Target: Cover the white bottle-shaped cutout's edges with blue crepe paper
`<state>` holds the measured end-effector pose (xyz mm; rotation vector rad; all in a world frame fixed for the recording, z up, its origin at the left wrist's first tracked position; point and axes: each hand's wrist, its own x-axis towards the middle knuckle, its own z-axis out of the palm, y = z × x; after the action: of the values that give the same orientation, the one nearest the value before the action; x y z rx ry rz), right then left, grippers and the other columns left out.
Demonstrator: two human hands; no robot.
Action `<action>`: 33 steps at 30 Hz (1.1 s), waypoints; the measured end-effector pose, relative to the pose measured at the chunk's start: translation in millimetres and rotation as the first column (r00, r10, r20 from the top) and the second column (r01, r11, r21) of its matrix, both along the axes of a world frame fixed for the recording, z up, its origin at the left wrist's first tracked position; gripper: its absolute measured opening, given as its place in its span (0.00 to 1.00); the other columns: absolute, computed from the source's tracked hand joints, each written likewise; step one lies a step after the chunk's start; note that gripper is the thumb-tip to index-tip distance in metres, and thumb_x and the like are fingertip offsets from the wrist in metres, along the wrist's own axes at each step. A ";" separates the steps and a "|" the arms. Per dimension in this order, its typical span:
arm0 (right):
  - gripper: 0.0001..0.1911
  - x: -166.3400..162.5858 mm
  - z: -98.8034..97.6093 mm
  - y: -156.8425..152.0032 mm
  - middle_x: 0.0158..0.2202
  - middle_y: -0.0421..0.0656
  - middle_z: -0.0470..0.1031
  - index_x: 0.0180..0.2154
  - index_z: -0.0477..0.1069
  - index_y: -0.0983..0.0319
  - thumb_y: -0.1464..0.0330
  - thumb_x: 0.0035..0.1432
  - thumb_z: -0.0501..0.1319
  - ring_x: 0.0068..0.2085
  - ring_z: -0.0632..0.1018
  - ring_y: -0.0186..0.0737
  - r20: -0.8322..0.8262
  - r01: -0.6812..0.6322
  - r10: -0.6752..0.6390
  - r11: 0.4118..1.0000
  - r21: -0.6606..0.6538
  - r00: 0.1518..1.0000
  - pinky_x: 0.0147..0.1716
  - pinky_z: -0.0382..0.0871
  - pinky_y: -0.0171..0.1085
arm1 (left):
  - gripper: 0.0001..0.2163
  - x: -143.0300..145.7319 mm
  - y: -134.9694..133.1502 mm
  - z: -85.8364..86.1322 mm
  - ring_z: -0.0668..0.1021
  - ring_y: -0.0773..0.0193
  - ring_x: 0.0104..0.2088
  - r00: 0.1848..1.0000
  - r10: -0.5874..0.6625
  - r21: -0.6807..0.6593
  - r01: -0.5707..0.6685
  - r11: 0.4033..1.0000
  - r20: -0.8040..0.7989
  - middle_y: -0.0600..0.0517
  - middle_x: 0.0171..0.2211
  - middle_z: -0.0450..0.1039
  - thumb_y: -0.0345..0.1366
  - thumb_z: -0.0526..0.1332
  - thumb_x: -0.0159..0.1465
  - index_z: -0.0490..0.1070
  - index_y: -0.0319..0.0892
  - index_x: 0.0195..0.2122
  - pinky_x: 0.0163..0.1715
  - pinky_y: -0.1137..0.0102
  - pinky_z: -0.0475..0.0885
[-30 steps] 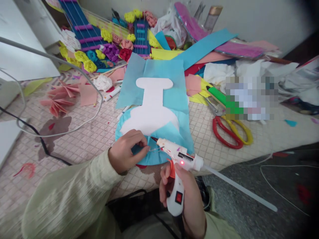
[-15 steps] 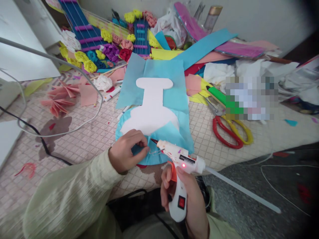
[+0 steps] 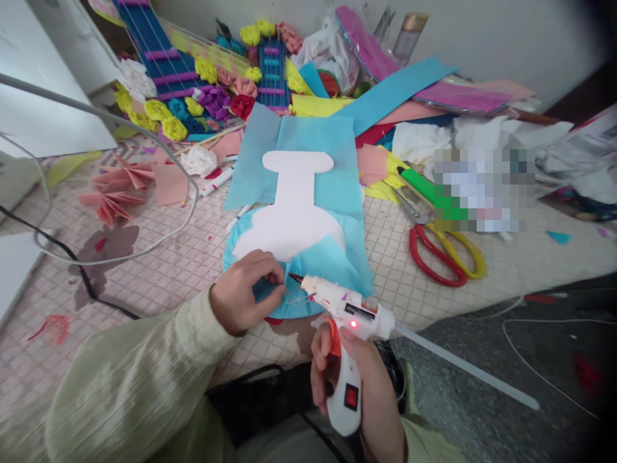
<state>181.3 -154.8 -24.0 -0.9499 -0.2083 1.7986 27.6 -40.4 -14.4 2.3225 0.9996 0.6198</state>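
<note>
In the head view a white guitar-shaped cutout (image 3: 295, 186) lies on a sheet of blue crepe paper (image 3: 337, 148). The paper is folded over part of the cutout's rounded lower end. My left hand (image 3: 253, 286) is closed in a pinch on the paper near that lower edge; the exact spot between the fingertips is hidden. My right hand (image 3: 373, 379) is wrapped round the handle of a white hot glue gun (image 3: 337, 302), with fingers at its orange trigger. Its red light is lit, and the dark nozzle points left, just beside my left fingertips. A long glue stick (image 3: 467, 363) sticks out behind.
Scissors (image 3: 441, 257) with red and yellow handles lie to the right. Pink folded paper (image 3: 113, 190) and a white cable (image 3: 186, 167) are on the left. Paper flowers (image 3: 173, 128), blue strips and plastic bags crowd the back of the cloth-covered table (image 3: 168, 276).
The glue gun has shifted very slightly left and down, with its nozzle a little nearer my left fingers. My left hand keeps almost the same place on the paper.
</note>
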 end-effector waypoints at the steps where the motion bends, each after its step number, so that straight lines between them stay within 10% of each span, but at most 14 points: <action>1: 0.17 0.6 -0.3 -0.6 0.21 0.37 0.65 0.23 0.65 0.65 0.57 0.48 0.59 0.13 0.67 0.28 -0.003 0.001 -0.001 1.000 -0.002 1.000 0.09 0.58 0.27 | 0.04 0.0 -0.1 0.2 0.68 0.65 0.29 1.000 0.001 -0.002 -0.001 1.000 0.003 0.52 0.24 0.65 0.31 0.53 0.55 0.64 0.41 0.25 0.31 0.69 0.66; 33: 0.13 24.8 0.3 -11.9 0.23 0.40 0.64 0.25 0.66 0.62 0.59 0.52 0.54 0.18 0.68 0.32 0.137 0.109 -0.141 0.969 0.221 0.981 0.14 0.62 0.32 | 0.08 -3.2 2.1 -10.6 0.67 0.63 0.32 0.985 -0.155 0.185 0.168 0.968 -0.080 0.49 0.30 0.68 0.31 0.51 0.60 0.69 0.39 0.35 0.35 0.66 0.65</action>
<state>206.1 -166.7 -23.7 -0.9251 -0.4193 1.5548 24.4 -38.2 -25.0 2.5771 0.7977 0.6010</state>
